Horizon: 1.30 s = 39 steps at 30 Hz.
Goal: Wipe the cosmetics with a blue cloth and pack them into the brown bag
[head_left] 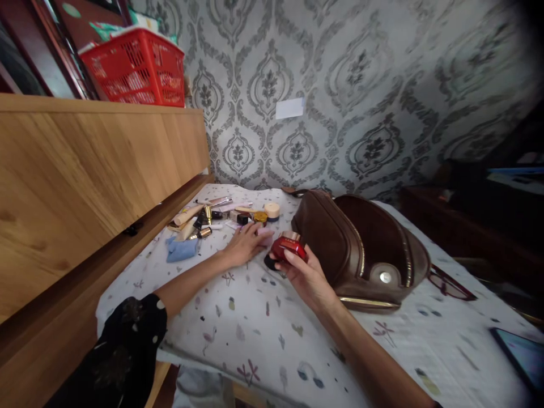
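Pinching a red bottle (pixel 280 246) btwn thumb and fingers, the person's R hand (pixel 312 277) has it above the patterned cloth (pixel 255 306), just beside an open brown bag (pixel 325 232). The L hand (pixel 242 247) lies palm down, fingers reaching to a small pink item (pixel 264 236); can't tell if it grips it. Bottle looks like glass: prob. stiff, smooth, a bit slippery, hefty for its size, breakable if dropped. Best hold is round the wide sides, w/ thumb on the face, not by the pale top. Light lettering on its front is too small to read. Misc. cosmetics (pixel 219 215) lie loosely beyond the L hand, no brand legible.
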Available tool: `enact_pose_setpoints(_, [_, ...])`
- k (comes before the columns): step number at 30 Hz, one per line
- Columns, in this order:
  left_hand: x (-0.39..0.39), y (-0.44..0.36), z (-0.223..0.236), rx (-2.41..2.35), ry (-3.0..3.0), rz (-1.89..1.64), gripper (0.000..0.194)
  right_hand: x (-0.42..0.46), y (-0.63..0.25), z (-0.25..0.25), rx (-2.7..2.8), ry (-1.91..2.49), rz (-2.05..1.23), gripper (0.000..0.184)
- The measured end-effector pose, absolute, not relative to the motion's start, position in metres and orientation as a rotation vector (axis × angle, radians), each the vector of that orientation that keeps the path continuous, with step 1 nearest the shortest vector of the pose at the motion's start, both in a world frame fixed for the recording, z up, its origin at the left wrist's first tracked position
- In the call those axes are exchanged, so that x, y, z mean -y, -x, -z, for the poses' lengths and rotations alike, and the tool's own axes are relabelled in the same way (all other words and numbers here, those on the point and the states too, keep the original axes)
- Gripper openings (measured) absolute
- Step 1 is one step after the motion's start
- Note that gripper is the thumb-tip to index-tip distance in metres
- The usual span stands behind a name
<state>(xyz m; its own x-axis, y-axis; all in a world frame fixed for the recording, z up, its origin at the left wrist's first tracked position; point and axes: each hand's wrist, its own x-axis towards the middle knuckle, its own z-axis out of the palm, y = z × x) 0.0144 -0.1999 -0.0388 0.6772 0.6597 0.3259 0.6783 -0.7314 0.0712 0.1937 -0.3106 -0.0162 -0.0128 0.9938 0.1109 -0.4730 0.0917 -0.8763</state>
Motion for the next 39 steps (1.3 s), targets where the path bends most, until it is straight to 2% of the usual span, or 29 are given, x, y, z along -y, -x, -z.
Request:
enact_pose_setpoints(4, [0.173,-0.036,0.037,1.142,2.668,0.38,0.05,0.323,-0.198,0.026,1.014,0.773,-1.503,0.063])
enact_pose_setpoints(8, [0.152,-0.058,0.03,1.178,2.651,0.326,0.051,0.33,-0.196,0.032,1.102,0.661,-1.719,0.075])
enact_pose_setpoints(12, [0.154,-0.068,0.017,1.259,2.758,0.425,0.047,0.333,-0.194,0.032,1.215,0.561,-1.915,0.079])
enact_pose_setpoints(15, [0.181,-0.065,0.014,0.994,2.918,0.58,0.046,0.334,-0.196,0.028,1.303,0.603,-2.021,0.074])
enact_pose_setpoints(18, [0.209,-0.059,0.023,0.522,2.999,0.431,0.055,0.337,-0.197,0.022,1.404,0.645,-2.052,0.067])
enact_pose_setpoints(20, [0.215,-0.057,0.029,0.474,2.943,0.343,0.046,0.338,-0.198,0.02,1.435,0.647,-2.058,0.066])
enact_pose_setpoints(23, [0.203,-0.056,0.03,0.706,2.811,0.316,0.037,0.339,-0.198,0.018,1.439,0.641,-2.079,0.071])
enact_pose_setpoints(27, [0.188,-0.046,0.021,1.053,2.702,0.313,0.039,0.337,-0.199,0.021,1.416,0.68,-2.043,0.071])
enact_pose_setpoints(31, [0.208,-0.004,0.022,1.139,2.654,0.331,0.043,0.335,-0.2,0.026,1.404,0.699,-2.024,0.071])
enact_pose_setpoints(35, [0.222,0.073,0.026,1.573,2.395,0.345,0.052,0.334,-0.2,0.028,1.428,0.7,-2.045,0.075])
enact_pose_setpoints(39, [0.2,0.135,0.025,2.061,2.132,0.361,0.078,0.331,-0.2,0.03,1.453,0.684,-2.067,0.074])
